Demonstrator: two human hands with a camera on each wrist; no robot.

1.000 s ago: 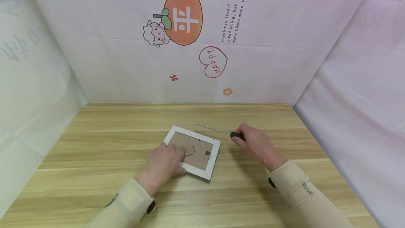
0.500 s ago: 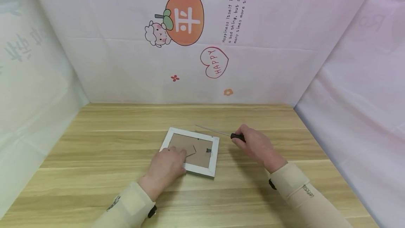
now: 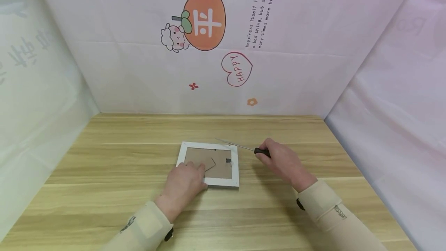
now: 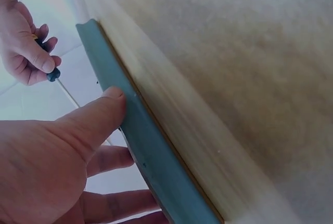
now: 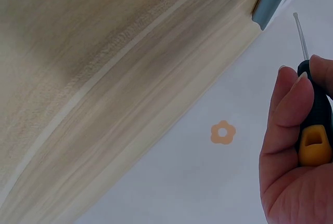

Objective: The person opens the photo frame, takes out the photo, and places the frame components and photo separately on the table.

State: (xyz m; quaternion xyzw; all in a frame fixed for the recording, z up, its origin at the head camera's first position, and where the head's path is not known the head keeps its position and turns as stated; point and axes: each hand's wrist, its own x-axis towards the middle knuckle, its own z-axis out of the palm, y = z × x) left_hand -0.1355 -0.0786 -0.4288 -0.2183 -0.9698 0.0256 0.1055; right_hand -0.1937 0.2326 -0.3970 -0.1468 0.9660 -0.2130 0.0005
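Observation:
A white picture frame (image 3: 235, 169) lies back side up on the table, showing its brown backing board (image 3: 200, 156) and a small black fitting near the right edge. My left hand (image 3: 184, 185) holds its near left part, fingers over the back. In the left wrist view the thumb (image 4: 101, 112) presses the frame's bluish-looking side edge (image 4: 140, 130). To the right, my right hand (image 3: 283, 162) grips a screwdriver (image 3: 261, 151) by its dark handle. The thin metal shaft points left, past the frame's far right corner; whether it touches the frame I cannot tell. Yellow shows on the handle (image 5: 315, 146).
Underneath is a wood-grain table (image 3: 122, 158). A white printed cloth (image 3: 146, 76) rises along its back edge, with more pale cloth (image 3: 393, 100) at both sides.
The picture frame has turned counter-clockwise under my left hand, so its long edges now lie nearly level. My right hand and the screwdriver have hardly moved.

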